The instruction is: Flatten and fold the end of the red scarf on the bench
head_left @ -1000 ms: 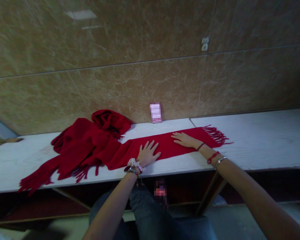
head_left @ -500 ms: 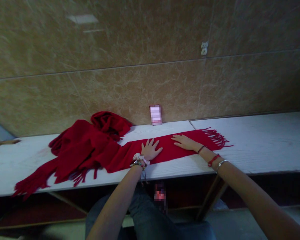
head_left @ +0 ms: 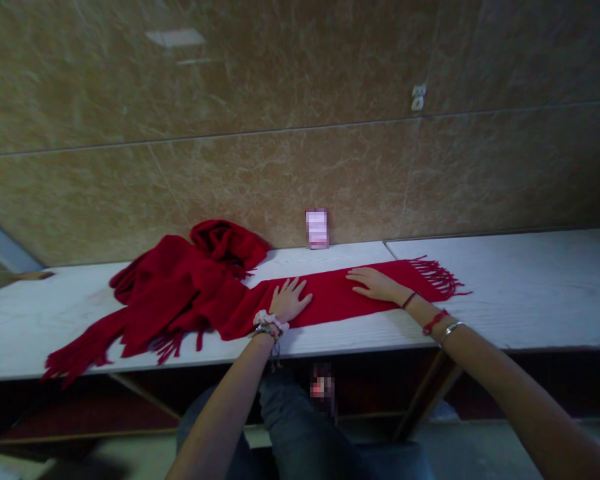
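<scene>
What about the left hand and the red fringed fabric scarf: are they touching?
Touching: the head view shows the left hand lying flat, palm down, on the smooth stretch of the red fringed fabric scarf.

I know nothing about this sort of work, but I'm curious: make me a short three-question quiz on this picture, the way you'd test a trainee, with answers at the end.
1. True or false: the left hand and the right hand both rest open on the flat red cloth.
2. Fill in: on the white ledge, the bunched red cloth lies to the ____ of the flat red cloth, as the person sees it.
3. Which is nearest the fringe at the flat cloth's right end?
A) left hand
B) right hand
C) bunched red cloth

Key: 1. True. 2. Left. 3. B.
</scene>
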The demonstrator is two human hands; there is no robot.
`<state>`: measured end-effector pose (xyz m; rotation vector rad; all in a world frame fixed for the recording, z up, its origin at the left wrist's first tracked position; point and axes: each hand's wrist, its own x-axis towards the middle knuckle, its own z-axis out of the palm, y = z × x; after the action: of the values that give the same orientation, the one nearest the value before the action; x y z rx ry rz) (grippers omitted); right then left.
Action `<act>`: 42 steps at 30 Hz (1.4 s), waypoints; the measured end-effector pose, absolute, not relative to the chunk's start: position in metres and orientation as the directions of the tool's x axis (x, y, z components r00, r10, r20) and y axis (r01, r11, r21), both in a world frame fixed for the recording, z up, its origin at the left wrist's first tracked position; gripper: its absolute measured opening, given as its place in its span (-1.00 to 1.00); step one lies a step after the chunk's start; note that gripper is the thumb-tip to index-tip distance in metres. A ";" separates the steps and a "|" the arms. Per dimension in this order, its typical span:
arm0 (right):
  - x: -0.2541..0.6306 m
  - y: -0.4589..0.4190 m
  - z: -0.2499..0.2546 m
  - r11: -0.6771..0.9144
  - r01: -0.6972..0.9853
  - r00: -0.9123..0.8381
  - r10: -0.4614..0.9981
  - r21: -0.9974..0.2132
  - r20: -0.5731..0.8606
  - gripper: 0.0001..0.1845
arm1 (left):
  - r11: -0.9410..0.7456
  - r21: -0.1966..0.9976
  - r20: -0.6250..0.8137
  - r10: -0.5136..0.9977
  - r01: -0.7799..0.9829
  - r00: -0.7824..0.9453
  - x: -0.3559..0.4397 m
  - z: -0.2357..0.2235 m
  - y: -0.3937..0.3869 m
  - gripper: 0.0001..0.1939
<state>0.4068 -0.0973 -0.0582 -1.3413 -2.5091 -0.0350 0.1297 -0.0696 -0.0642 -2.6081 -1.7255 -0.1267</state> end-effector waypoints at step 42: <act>0.384 -0.121 -0.051 0.778 0.539 -0.734 0.622 -0.323 0.273 -0.52 | -0.827 -0.232 -0.032 0.532 0.512 0.846 0.150 -0.033 -0.112 -0.51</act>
<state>0.3840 -0.1214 -0.0510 -0.8840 -2.6040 0.3143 0.1503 -0.1120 -0.0329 -2.8087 -0.8047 0.1409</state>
